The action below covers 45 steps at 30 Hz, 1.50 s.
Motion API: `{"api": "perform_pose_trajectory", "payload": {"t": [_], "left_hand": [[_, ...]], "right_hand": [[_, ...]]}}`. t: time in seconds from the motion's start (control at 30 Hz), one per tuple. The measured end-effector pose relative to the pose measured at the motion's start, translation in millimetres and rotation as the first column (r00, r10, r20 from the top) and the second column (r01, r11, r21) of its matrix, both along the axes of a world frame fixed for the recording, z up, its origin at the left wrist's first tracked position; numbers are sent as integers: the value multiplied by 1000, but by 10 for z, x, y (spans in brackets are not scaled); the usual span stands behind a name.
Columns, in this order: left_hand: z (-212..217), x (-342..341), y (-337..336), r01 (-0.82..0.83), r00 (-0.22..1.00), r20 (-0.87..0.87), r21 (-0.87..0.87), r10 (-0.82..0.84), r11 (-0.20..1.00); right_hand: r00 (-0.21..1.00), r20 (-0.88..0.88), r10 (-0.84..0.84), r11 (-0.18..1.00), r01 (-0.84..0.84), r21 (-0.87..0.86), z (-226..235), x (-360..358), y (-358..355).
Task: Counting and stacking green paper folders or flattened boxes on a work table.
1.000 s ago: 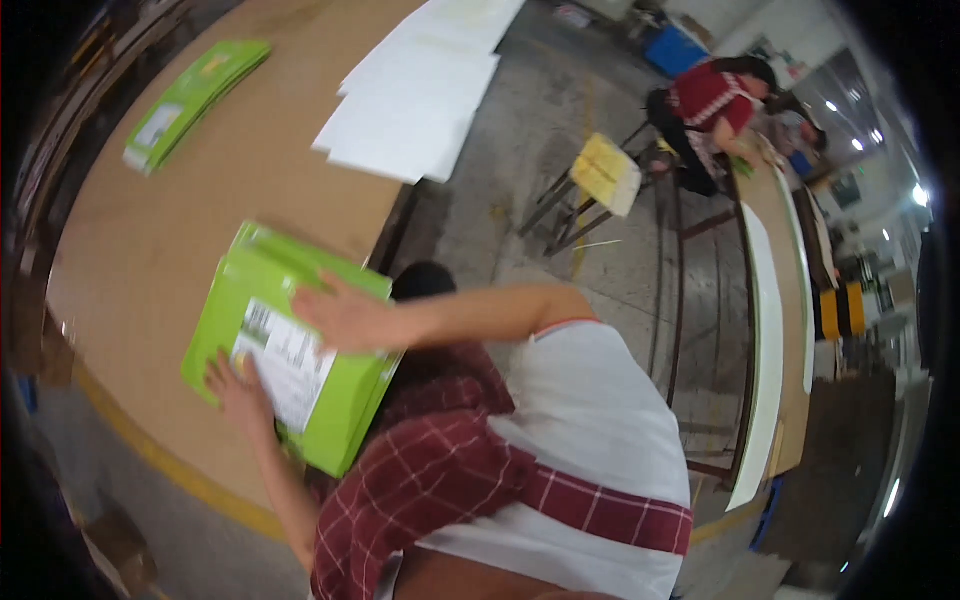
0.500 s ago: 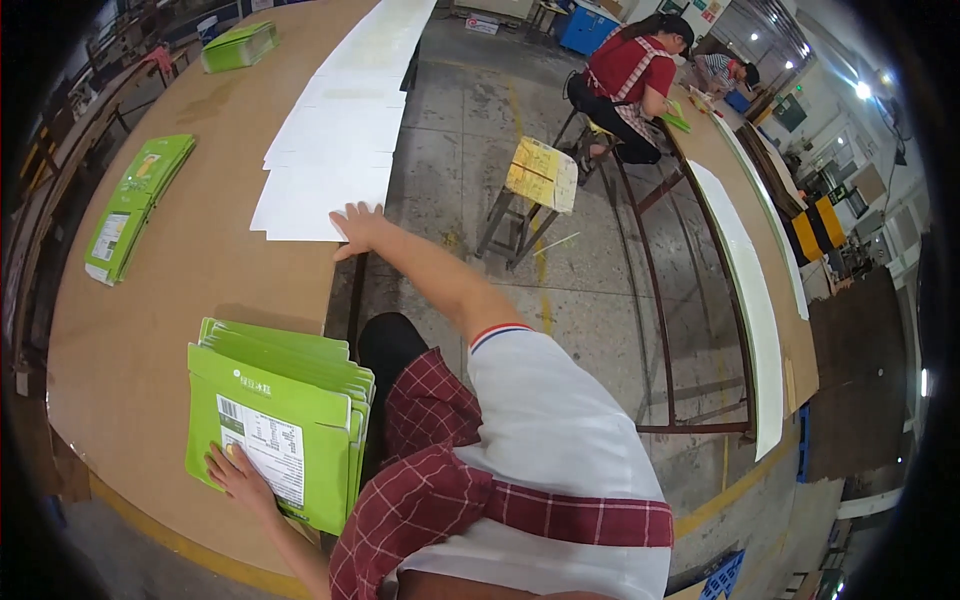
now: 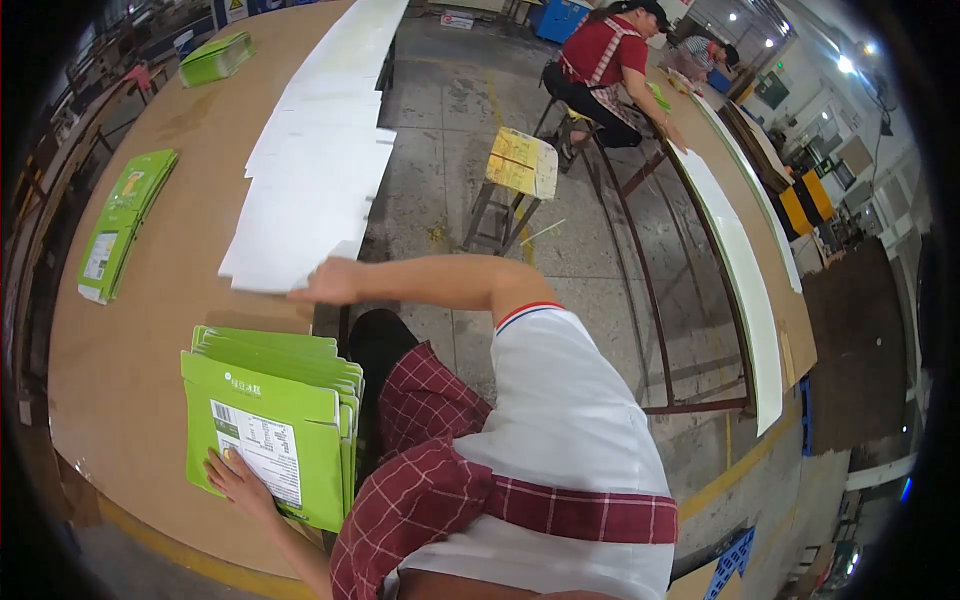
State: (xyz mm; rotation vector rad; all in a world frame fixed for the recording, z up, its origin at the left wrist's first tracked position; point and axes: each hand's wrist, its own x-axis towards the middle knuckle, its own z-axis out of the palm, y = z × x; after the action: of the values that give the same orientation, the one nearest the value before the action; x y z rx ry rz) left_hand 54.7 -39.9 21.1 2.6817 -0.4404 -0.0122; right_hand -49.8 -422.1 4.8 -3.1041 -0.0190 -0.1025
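My left hand (image 3: 240, 485) lies with fingers spread on the front of a stack of green folded cartons (image 3: 265, 372), which bear a white printed label. The cartons fan out toward the far side at the table's near right part. Farther up, my right hand (image 3: 335, 281) is closed on the near right corner of a white flat carton sheet (image 3: 300, 220). That sheet sticks out from a long overlapping row of white sheets (image 3: 335, 75) along the table's right edge. My right fingertips are partly hidden behind the hand.
Two more green carton piles lie on the brown table (image 3: 150, 370): one at the left (image 3: 128, 225), one at the far end (image 3: 217, 58). A yellow-topped stool (image 3: 522, 163) stands in the aisle. A co-worker in red (image 3: 605, 60) sits at another table (image 3: 745, 170) with white sheets.
My right hand has closed on the nearest white sheet and drawn it toward me, out from the row. My left hand stays on the green cartons. The co-worker's arm has stretched nearer.
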Motion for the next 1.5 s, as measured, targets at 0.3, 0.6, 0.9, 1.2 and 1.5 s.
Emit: {"api": "perform_pose_trajectory", "payload": {"t": [0.3, 0.6, 0.9, 1.2, 1.5], "left_hand": [[95, 20, -5, -4, 1000, -4, 18, 4, 1000], [-15, -22, -49, -34, 999, -1, -13, 34, 999], [191, -102, -135, -106, 993, -59, -41, 103, 994], [-46, 15, 102, -173, 980, -169, -481, 102, 860], [280, -393, -45, 12, 987, 159, -35, -6, 999]], "right_hand": [[946, 219, -239, 951, 274, -145, -4, -202, 674], [989, -148, -17, -34, 148, 988, 2322, -643, 901], [993, -110, -47, 80, 113, 990, 762, -283, 702], [931, -362, 50, -363, 354, 862, 1098, -598, 1669], [750, -646, 141, -34, 656, 754, 1106, -608, 1836]]}}
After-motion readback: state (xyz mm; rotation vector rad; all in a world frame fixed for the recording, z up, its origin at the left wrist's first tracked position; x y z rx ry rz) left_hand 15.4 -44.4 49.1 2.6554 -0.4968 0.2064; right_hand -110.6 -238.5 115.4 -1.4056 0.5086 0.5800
